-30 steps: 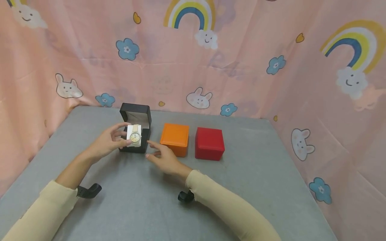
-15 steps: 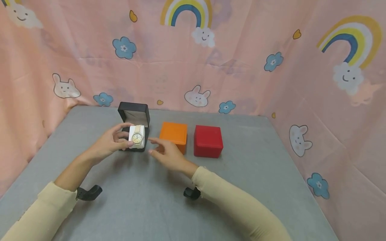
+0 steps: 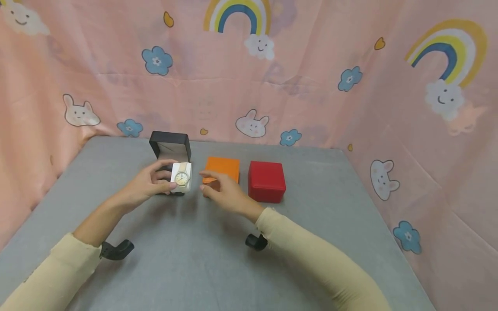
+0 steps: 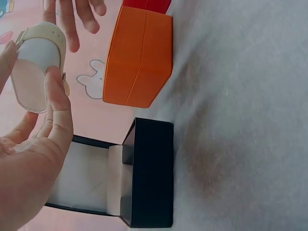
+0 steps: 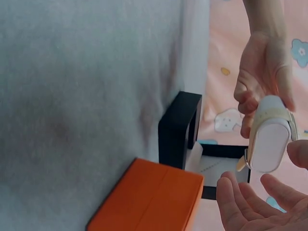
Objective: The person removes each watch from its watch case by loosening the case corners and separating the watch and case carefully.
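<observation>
My left hand [image 3: 145, 185] pinches a white watch cushion [image 4: 30, 79] between thumb and fingers, in front of a black box [image 3: 169, 139]. Strapped around the cushion is a wristwatch [image 3: 181, 178] with a cream band and a round pale dial facing the head camera. In the right wrist view, the cushion's flat end faces my right hand [image 5: 262, 209]. That hand holds nothing; its fingers are parted and lightly bent, a short gap from the watch. The black box stands with its lid raised, and the left wrist view looks into its pale lining.
A closed orange box [image 3: 225, 166] stands behind my right hand, partly covered by it. Right of it is a closed red box [image 3: 266, 181]. All rest on a grey table [image 3: 186, 259], with a pink patterned curtain [image 3: 202, 90] behind.
My left hand has brought the watch on its cushion out of the black box, moving right and toward me. My right hand has drawn back to the right.
</observation>
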{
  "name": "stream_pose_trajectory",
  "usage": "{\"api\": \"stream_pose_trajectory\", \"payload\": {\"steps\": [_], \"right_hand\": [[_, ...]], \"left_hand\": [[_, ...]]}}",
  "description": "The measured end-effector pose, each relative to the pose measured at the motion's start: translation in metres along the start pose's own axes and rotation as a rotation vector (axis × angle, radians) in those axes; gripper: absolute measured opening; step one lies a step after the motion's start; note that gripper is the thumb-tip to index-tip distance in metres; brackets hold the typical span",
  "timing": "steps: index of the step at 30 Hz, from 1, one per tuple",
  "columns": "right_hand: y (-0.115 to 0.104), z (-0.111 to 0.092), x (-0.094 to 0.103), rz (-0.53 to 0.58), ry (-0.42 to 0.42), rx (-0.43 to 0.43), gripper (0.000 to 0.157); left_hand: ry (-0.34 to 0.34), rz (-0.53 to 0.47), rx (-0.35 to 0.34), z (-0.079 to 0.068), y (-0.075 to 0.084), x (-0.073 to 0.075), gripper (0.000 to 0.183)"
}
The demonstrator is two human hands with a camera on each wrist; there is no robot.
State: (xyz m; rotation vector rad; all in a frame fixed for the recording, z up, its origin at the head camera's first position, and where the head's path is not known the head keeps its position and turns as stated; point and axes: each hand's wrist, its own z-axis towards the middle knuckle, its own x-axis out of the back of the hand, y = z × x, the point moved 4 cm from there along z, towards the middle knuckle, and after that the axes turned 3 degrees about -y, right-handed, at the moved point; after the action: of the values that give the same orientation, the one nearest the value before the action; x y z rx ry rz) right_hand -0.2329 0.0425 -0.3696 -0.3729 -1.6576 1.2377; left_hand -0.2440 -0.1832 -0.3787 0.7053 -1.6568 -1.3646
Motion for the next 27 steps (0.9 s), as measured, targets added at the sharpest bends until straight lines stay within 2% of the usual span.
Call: {"api": "stream_pose_trajectory", "payload": {"steps": [5, 13, 19, 22, 27], "right_hand": [[0.001, 0.001, 0.008, -0.047, 0.02, -0.035, 0.045], [0.002, -0.002, 0.016, -0.037, 0.036, -0.055, 0.048], [0.005, -0.008, 0.021, -0.048, 0.058, -0.075, 0.058], [0.005, -0.009, 0.022, -0.049, 0.045, -0.061, 0.063], [0.003, -0.012, 0.024, -0.036, -0.031, 0.031, 0.075]], "left_hand": [[-0.016, 0.0, 0.007, 0.004, 0.001, -0.004, 0.068], [-0.033, -0.002, 0.01, 0.012, 0.0, -0.011, 0.067], [-0.066, -0.023, 0.018, 0.017, 0.004, -0.019, 0.066], [-0.081, -0.032, 0.017, 0.019, 0.005, -0.022, 0.067], [-0.105, -0.052, 0.003, 0.021, 0.007, -0.03, 0.068]]}}
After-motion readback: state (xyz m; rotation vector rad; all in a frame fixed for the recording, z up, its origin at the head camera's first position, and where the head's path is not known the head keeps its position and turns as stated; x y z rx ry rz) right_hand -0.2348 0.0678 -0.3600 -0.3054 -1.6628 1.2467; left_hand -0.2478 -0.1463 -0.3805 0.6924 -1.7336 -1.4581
